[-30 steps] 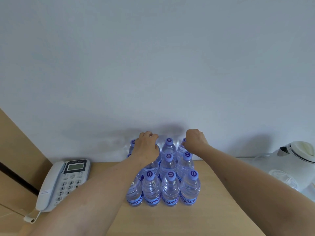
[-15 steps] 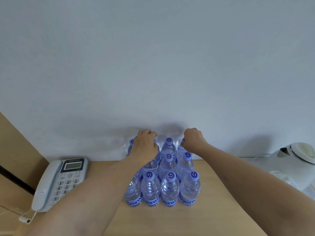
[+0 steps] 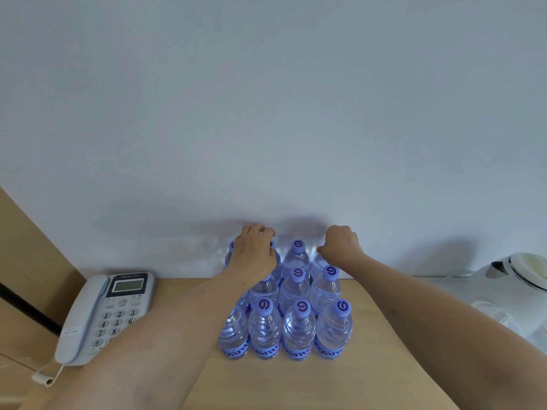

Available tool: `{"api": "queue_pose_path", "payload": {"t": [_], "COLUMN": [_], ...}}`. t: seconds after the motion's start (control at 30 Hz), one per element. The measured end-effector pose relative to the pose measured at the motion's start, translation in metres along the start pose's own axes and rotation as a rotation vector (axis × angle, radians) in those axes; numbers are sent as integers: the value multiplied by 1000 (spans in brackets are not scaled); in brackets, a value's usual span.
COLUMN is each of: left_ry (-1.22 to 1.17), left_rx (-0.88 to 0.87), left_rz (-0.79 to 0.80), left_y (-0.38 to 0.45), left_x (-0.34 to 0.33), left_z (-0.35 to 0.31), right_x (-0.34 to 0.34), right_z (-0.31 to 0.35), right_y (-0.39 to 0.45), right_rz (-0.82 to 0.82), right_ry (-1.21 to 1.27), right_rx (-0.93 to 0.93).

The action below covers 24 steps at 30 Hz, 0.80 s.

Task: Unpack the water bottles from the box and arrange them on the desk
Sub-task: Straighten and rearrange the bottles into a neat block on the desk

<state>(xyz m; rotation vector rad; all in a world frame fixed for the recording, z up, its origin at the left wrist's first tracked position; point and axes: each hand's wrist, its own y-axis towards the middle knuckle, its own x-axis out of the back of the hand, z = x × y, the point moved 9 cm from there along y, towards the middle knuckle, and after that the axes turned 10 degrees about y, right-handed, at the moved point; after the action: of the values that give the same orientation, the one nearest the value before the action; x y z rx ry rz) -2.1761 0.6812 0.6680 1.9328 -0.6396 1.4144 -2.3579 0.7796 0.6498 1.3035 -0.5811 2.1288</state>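
1. Water bottles [image 3: 297, 329] stand upright, packed in rows on the surface [image 3: 384, 365] by the wall.
2. Left hand [image 3: 255, 252] & right hand [image 3: 341, 244]: each grip curled over a back-row top; whether actually pinching, can't tell.
3. Full btls prob. heavy, thin walls squashy, plastic slick — take by neck under cap.

Clear glossy plastic bottles [image 3: 297, 329] – matt purple caps; pale smooth wood-look desk [image 3: 370, 380]; glossy white plastic phone [image 3: 97, 315] and kettle [image 3: 515, 273].
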Motion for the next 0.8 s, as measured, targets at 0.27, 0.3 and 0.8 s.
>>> {"api": "queue_pose_path", "payload": {"t": [0.27, 0.3, 0.8], "left_ry": [-9, -9, 23], "left_rx": [-3, -7, -16], "left_rz": [-6, -4, 7], "left_y": [1, 2, 2], "left_x": [0, 0, -3], "left_z": [1, 1, 2], "right_x": [-6, -5, -8], "right_z": [9, 8, -2], "right_y": [-2, -3, -3], "right_rz": [80, 87, 50], "right_ry": [82, 102, 87], "right_rx": [26, 37, -14]}}
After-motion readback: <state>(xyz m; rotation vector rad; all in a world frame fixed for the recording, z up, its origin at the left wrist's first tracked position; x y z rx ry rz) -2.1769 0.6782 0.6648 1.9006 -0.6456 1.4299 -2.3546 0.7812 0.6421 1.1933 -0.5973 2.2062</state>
